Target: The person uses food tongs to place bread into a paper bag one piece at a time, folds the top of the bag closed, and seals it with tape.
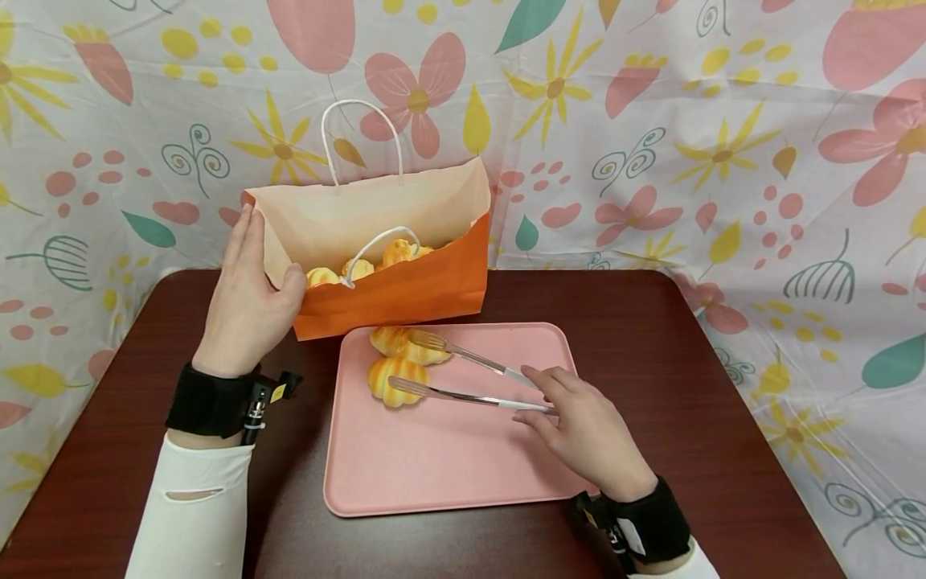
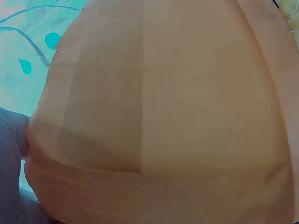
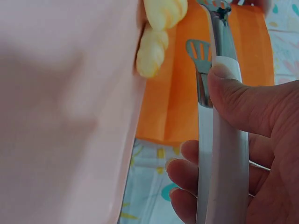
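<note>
My left hand (image 1: 246, 301) rests on the left side of an orange paper bag (image 1: 398, 296), fingers straight along its edge and thumb near the front. In the left wrist view the bag's side panel (image 2: 196, 102) fills most of the picture. My right hand (image 1: 589, 430) holds metal tongs with white grips (image 1: 470, 396). The tongs are spread, their slotted tips over shell-shaped bread rolls on a pink tray (image 1: 448, 474). A striped yellow roll (image 1: 394, 370) lies in front; more bread (image 1: 388, 343) lies behind it. In the right wrist view, thumb and fingers wrap the white grips (image 3: 229, 140).
Several yellow rolls (image 1: 398, 252) lie inside the bag. Two white cord handles (image 1: 362, 102) rise from its rim. The bag stands behind the tray on a dark brown table (image 1: 637, 338). A flower-patterned cloth (image 1: 564, 161) hangs at the table's back and sides.
</note>
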{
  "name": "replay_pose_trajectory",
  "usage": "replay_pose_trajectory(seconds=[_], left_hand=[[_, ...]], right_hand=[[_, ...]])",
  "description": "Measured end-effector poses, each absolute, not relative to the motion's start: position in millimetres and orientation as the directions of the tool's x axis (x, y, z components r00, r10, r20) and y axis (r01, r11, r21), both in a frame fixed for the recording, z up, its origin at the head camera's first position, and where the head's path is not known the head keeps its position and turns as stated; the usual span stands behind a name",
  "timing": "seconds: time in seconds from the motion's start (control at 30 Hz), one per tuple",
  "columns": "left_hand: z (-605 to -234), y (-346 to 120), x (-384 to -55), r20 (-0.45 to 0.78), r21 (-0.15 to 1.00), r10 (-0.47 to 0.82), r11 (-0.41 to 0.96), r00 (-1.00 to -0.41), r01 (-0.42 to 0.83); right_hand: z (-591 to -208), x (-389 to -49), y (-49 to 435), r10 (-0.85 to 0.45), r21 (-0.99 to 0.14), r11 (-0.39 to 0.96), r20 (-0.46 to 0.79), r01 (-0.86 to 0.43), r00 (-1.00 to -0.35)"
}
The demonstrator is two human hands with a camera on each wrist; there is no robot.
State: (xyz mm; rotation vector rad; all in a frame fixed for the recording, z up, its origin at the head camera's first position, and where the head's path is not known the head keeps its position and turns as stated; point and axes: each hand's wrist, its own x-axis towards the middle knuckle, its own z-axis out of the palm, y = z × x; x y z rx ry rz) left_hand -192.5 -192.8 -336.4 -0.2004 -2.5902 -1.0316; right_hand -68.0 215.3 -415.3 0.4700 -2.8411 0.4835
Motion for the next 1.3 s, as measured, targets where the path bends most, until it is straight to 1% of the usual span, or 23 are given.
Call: replay_pose_trajectory(seconds=[0.5, 1.17, 1.3], left_hand=[[-336, -192, -192, 0.353, 0.642, -0.002, 0.728, -0.935, 0.241], [-335, -192, -192, 0.354, 0.641, 0.002, 0.727, -0.935, 0.244], [-335, -192, -192, 0.354, 0.642, 0.001, 0.727, -0.935, 0.243]], right_hand=[[-427, -74, 202, -0.318, -0.240, 0.894, 0.261, -0.380, -0.912], [-430, -74, 195, -0.344, -0.190, 0.899, 0.249, -0.394, -0.905], [-432, -74, 194, -0.360, -0.163, 0.899, 0.256, -0.407, -0.897]])
